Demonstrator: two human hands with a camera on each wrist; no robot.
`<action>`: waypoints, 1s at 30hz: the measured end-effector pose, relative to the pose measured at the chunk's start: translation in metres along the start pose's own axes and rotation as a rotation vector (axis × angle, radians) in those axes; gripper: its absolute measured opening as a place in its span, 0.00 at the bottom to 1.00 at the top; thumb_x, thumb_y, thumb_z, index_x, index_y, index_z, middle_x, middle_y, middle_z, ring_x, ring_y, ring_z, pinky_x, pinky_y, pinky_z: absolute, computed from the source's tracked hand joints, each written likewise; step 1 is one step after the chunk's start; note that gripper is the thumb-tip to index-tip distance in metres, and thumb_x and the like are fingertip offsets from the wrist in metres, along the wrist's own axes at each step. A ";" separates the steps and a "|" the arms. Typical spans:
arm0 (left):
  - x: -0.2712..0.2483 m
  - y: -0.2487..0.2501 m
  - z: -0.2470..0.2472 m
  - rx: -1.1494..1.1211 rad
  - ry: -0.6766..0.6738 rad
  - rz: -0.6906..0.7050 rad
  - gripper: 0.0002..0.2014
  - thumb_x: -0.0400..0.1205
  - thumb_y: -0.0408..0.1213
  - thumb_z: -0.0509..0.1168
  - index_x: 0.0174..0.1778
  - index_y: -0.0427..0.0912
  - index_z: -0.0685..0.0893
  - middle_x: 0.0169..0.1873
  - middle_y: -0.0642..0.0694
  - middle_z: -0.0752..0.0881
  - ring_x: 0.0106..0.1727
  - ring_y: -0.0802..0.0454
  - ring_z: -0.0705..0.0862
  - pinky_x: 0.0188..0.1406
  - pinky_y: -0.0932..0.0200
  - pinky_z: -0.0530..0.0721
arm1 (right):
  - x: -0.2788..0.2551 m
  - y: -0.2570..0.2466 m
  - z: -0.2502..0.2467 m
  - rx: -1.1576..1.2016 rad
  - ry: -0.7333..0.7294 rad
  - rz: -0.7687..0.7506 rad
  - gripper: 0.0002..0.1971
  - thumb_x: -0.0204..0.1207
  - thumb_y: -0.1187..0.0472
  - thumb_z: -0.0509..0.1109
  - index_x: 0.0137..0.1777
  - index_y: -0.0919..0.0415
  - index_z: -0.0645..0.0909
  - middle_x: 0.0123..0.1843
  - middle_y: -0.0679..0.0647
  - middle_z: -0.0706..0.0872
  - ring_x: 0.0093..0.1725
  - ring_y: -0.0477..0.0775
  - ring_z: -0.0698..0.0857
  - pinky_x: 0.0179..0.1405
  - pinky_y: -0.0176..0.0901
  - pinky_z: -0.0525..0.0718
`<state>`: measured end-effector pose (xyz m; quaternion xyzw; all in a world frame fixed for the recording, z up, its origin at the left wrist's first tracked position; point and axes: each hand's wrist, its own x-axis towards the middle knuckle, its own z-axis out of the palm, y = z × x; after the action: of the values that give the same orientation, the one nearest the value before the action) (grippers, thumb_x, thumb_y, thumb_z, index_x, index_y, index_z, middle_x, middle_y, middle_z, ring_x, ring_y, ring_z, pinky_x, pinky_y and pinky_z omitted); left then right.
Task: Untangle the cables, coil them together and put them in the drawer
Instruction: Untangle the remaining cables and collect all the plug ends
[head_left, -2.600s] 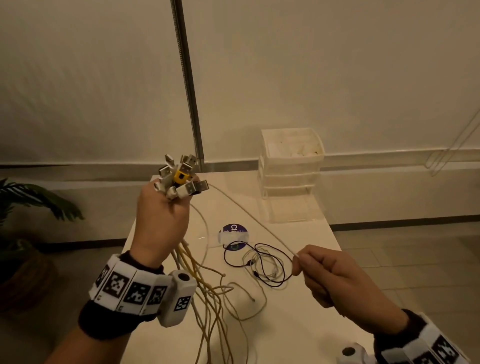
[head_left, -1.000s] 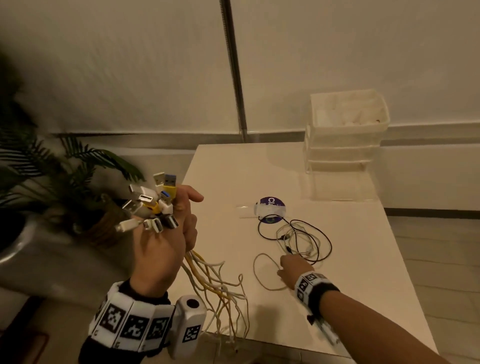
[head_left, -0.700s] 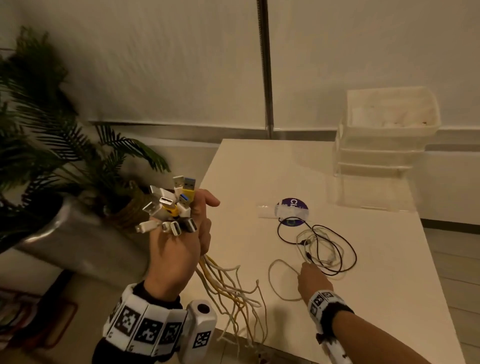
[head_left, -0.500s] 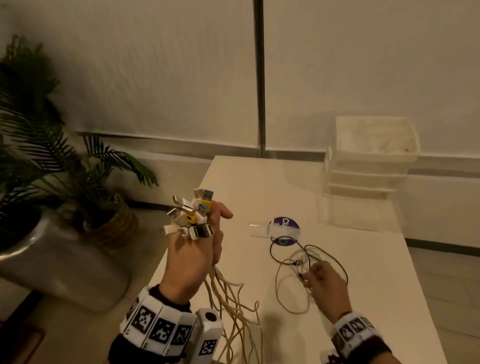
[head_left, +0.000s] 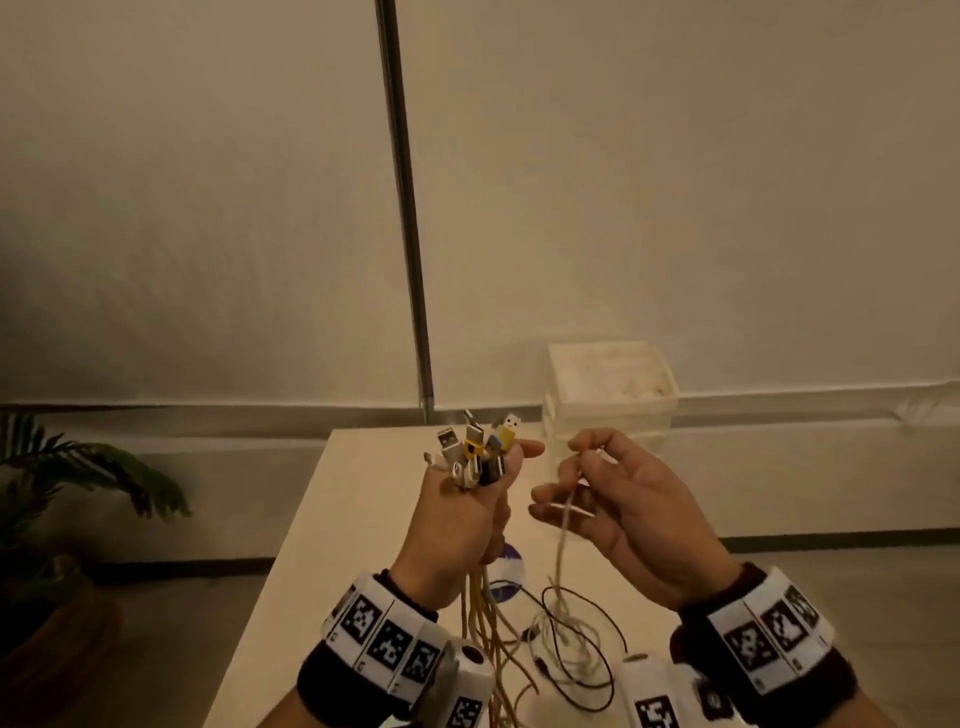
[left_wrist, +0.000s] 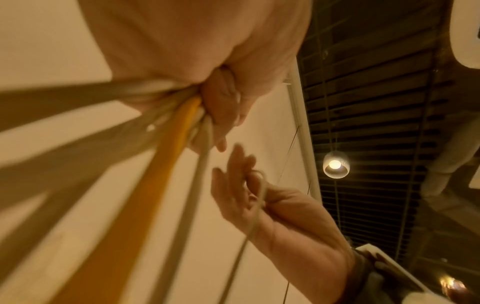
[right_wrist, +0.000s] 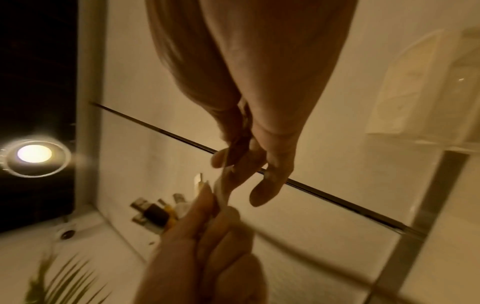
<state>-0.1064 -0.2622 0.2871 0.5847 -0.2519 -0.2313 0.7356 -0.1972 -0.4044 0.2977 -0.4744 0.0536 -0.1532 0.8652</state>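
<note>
Cream and yellow thin cords, a gathered bundle (head_left: 485, 618), hang slack from the left hand (head_left: 457, 525), their metal USB plug ends (head_left: 475, 452) fanned out above the fist at 12 o'clock. Left hand: fingers wrapped tight round the bundle just under the plugs.

Right hand (head_left: 623, 514), at 3 o'clock of the left and near it: thumb and forefinger pinch one thin cream cable (head_left: 561, 545) near its end, other fingers loosely spread. That cable drops to the white desk (head_left: 337, 519), into a loose tangle with a thin black cable (head_left: 587, 603) at 6 o'clock.

Handling, my reading: light, limp, springy; loops snag easily. Best taken near the plug and drawn slowly.

White plastic stacked drawer unit (head_left: 613, 395) at the desk's far edge, 1 o'clock, well apart from both hands.
</note>
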 end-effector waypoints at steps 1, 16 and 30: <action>0.001 0.002 0.003 -0.017 -0.018 -0.002 0.11 0.84 0.42 0.63 0.53 0.43 0.89 0.20 0.48 0.58 0.20 0.54 0.54 0.20 0.62 0.53 | -0.003 -0.004 0.006 -0.042 0.011 -0.016 0.09 0.83 0.65 0.58 0.60 0.60 0.74 0.36 0.60 0.81 0.33 0.60 0.84 0.37 0.58 0.88; -0.009 -0.014 0.011 -0.086 -0.134 0.024 0.23 0.78 0.54 0.70 0.63 0.43 0.86 0.30 0.34 0.72 0.20 0.55 0.60 0.19 0.64 0.61 | -0.030 0.015 0.037 -0.304 0.234 -0.283 0.06 0.73 0.73 0.69 0.48 0.66 0.80 0.41 0.63 0.89 0.34 0.56 0.86 0.31 0.41 0.85; -0.011 -0.020 0.003 0.016 -0.073 0.160 0.20 0.77 0.47 0.68 0.41 0.29 0.81 0.18 0.51 0.70 0.17 0.57 0.66 0.19 0.67 0.66 | -0.033 0.017 0.021 -0.421 0.120 -0.016 0.13 0.63 0.59 0.75 0.44 0.68 0.83 0.31 0.65 0.86 0.22 0.54 0.76 0.18 0.39 0.74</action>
<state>-0.1172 -0.2616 0.2669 0.5599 -0.3263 -0.1908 0.7373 -0.2202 -0.3686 0.2936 -0.6350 0.1321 -0.1733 0.7411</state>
